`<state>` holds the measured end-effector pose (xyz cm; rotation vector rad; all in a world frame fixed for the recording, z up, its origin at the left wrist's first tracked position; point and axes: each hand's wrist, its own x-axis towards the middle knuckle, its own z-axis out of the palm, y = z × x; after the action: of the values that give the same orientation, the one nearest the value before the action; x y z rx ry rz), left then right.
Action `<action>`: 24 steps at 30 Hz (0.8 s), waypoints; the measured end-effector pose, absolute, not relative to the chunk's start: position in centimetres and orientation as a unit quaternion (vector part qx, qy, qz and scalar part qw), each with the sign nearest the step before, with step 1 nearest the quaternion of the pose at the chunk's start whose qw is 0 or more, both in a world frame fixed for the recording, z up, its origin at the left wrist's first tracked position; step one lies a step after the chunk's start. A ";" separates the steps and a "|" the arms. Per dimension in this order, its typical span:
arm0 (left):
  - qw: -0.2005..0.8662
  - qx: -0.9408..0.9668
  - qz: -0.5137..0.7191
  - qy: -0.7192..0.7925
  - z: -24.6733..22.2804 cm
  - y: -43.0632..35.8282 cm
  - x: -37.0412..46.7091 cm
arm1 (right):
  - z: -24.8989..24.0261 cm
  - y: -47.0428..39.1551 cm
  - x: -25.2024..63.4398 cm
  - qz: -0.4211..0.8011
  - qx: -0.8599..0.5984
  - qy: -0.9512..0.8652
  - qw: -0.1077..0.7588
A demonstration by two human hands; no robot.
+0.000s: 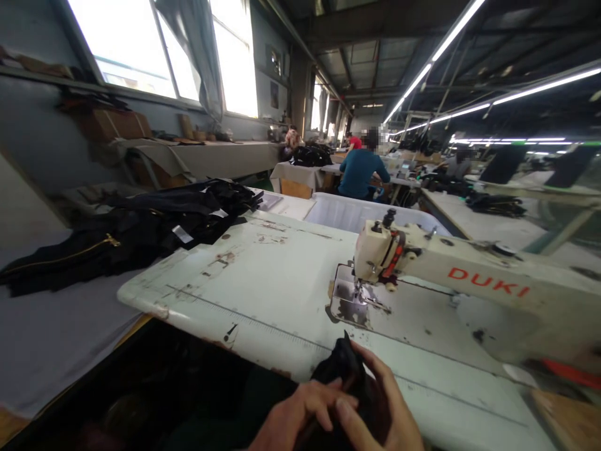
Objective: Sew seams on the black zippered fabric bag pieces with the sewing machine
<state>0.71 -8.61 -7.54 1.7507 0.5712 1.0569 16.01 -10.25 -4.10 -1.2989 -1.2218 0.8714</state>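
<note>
Both my hands are at the front edge of the sewing table [263, 269], low in the view. Between them is a piece of black fabric [345, 363], bunched up with one corner pointing upward. My left hand [303, 410] has its fingers curled against the fabric from the left. My right hand [382, 407] wraps it from the right, thumb across the near side. Beyond my hands stands the sewing machine [380, 250], its needle area lit and no cloth under the presser foot. The lower part of the fabric blends into the dark area below.
On the left lies a pile of black garments [188, 213] with gold zips and white labels. A white plastic bin [347, 213] sits behind the table. Farther back, a person in a teal top [359, 172] sits at another station. A cardboard box [115, 125] rests by the window.
</note>
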 end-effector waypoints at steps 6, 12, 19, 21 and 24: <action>0.349 0.690 0.479 0.415 -4.0 -8.0 -0.3 | -2.7 -10.8 16.4 0.328 -0.548 -0.524 0.563; 0.377 0.690 0.483 0.386 -3.0 -7.7 0.6 | -1.4 -11.0 17.5 0.331 -0.557 -0.535 0.541; 0.236 0.763 0.487 0.354 -1.5 -6.3 1.5 | -2.5 -10.1 18.3 0.350 -0.555 -0.595 0.464; 0.282 0.743 0.477 0.376 -0.8 -5.2 1.9 | -3.0 -9.7 18.7 0.334 -0.573 -0.591 0.460; 0.281 0.679 0.526 0.428 0.0 -3.4 2.0 | -3.4 -9.9 19.3 0.311 -0.607 -0.572 0.455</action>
<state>1.95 -3.35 -0.01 1.8198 1.1471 1.4107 19.31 -9.86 -3.37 -1.4977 -1.4121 0.7684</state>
